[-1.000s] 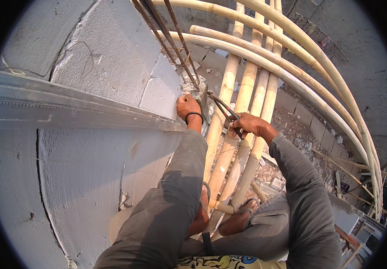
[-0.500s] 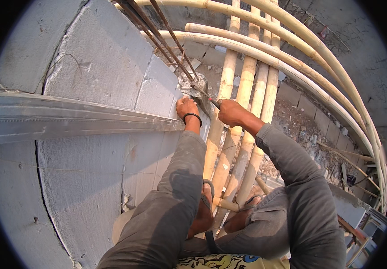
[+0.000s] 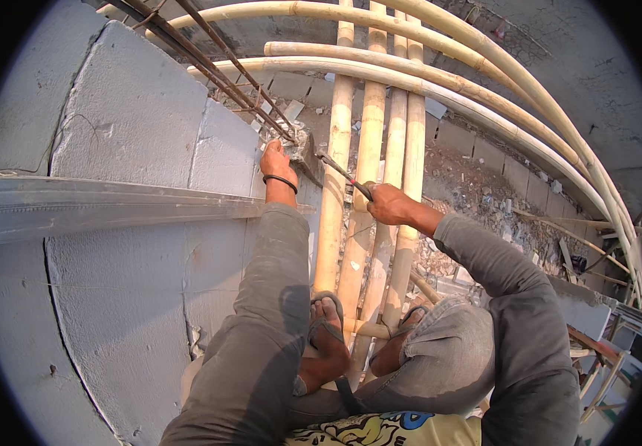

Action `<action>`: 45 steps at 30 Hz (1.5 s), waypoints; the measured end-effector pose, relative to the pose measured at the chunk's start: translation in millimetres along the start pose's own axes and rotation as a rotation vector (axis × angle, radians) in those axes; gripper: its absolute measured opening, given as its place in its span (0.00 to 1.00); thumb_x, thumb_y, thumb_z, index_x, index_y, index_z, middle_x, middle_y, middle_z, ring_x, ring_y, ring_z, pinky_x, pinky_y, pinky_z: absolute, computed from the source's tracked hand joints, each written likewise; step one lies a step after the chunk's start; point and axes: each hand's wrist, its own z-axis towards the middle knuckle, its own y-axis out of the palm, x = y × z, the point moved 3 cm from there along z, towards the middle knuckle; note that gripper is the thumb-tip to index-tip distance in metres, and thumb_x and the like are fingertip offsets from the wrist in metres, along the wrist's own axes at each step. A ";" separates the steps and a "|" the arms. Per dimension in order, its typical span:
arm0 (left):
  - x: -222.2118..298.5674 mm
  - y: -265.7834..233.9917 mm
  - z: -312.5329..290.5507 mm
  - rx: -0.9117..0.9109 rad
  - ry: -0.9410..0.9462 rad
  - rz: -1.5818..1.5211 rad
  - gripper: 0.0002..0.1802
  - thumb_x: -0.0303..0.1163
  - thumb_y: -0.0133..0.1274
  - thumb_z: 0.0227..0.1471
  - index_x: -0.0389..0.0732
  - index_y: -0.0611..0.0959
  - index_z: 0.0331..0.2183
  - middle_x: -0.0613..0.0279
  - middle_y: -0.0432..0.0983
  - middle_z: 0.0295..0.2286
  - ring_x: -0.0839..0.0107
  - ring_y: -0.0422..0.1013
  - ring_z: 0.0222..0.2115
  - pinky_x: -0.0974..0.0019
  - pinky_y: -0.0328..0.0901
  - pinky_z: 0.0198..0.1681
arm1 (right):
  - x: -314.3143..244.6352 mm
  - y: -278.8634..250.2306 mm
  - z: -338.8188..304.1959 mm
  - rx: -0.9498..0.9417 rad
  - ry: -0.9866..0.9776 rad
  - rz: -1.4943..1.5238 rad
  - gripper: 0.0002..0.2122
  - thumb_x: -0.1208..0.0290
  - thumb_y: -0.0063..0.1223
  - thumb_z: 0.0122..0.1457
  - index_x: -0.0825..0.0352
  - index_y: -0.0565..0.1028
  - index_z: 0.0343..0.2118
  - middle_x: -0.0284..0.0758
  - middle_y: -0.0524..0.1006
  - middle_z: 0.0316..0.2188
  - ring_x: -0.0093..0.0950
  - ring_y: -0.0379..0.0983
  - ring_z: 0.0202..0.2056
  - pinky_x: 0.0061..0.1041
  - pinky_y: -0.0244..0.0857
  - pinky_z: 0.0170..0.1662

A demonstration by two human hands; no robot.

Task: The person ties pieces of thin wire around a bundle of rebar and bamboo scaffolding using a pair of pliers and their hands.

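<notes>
My right hand point(image 3: 389, 204) is closed round the dark handle of a hammer point(image 3: 345, 172), whose metal shaft has a red band. The hammer's small head is beside the rough concrete column point(image 3: 305, 154), apart from my left hand. My left hand point(image 3: 276, 162), with a black band at its wrist, is at the end of the grey block wall point(image 3: 150, 104), next to the column. Its fingers are curled together, and what they hold, if anything, is hidden. A long metal channel point(image 3: 113, 209) runs along the wall, its end passing behind my left wrist.
Rusty reinforcing bars point(image 3: 221, 63) rise from the column. My sandalled feet point(image 3: 326, 323) stand on a walkway of bamboo poles point(image 3: 372, 126). Curved bamboo rails point(image 3: 477, 111) cross ahead and bend down the right side. Rubble point(image 3: 477, 186) lies on the ground below.
The hammer head has swung back from the column and my left hand, toward the right. The view has shifted, so the wall and poles sit further left.
</notes>
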 end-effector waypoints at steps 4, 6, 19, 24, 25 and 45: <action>-4.5 -1.4 25.0 -0.024 -0.018 -0.198 0.32 0.40 0.41 0.58 0.35 0.59 0.59 0.50 0.52 0.61 0.61 0.47 0.63 0.59 0.39 0.64 | 36.4 59.3 -54.7 0.154 -0.002 0.069 0.28 0.63 0.49 0.57 0.70 0.59 0.57 0.53 0.70 0.41 0.48 0.69 0.44 0.43 0.64 0.46; -3.7 3.4 34.8 -0.070 0.013 -0.140 0.34 0.43 0.37 0.59 0.34 0.54 0.61 0.49 0.48 0.62 0.60 0.42 0.64 0.59 0.36 0.65 | 37.7 84.6 -70.2 0.319 -0.071 0.057 0.32 0.56 0.51 0.58 0.70 0.57 0.60 0.50 0.68 0.39 0.46 0.68 0.41 0.42 0.64 0.43; 0.1 -13.5 28.5 -0.021 0.058 0.201 0.35 0.47 0.41 0.60 0.31 0.59 0.59 0.46 0.61 0.56 0.57 0.55 0.60 0.59 0.43 0.63 | 36.0 112.7 -76.6 0.409 -0.110 -0.040 0.32 0.63 0.57 0.54 0.68 0.59 0.60 0.42 0.65 0.36 0.38 0.64 0.38 0.34 0.58 0.41; -11.9 -24.4 22.5 0.052 -0.086 0.414 0.19 0.41 0.46 0.59 0.40 0.76 0.47 0.62 0.78 0.37 0.70 0.72 0.35 0.65 0.65 0.36 | 31.5 107.6 -74.7 0.465 -0.174 -0.121 0.32 0.65 0.60 0.51 0.65 0.61 0.59 0.41 0.65 0.38 0.37 0.61 0.42 0.33 0.56 0.43; -10.8 -26.0 18.8 0.009 -0.122 0.486 0.18 0.40 0.46 0.58 0.40 0.76 0.46 0.62 0.78 0.37 0.71 0.72 0.34 0.66 0.65 0.35 | 31.5 108.1 -74.6 0.443 -0.159 -0.114 0.32 0.64 0.59 0.51 0.65 0.62 0.59 0.40 0.64 0.38 0.37 0.61 0.42 0.34 0.56 0.44; 95.4 13.9 -131.4 -0.422 0.092 1.473 0.21 0.42 0.52 0.53 0.36 0.80 0.43 0.48 0.78 0.41 0.57 0.73 0.44 0.61 0.65 0.48 | -97.7 -111.4 -80.1 0.850 -0.200 0.003 0.18 0.68 0.51 0.56 0.74 0.71 0.47 0.52 0.63 0.51 0.47 0.59 0.51 0.41 0.56 0.53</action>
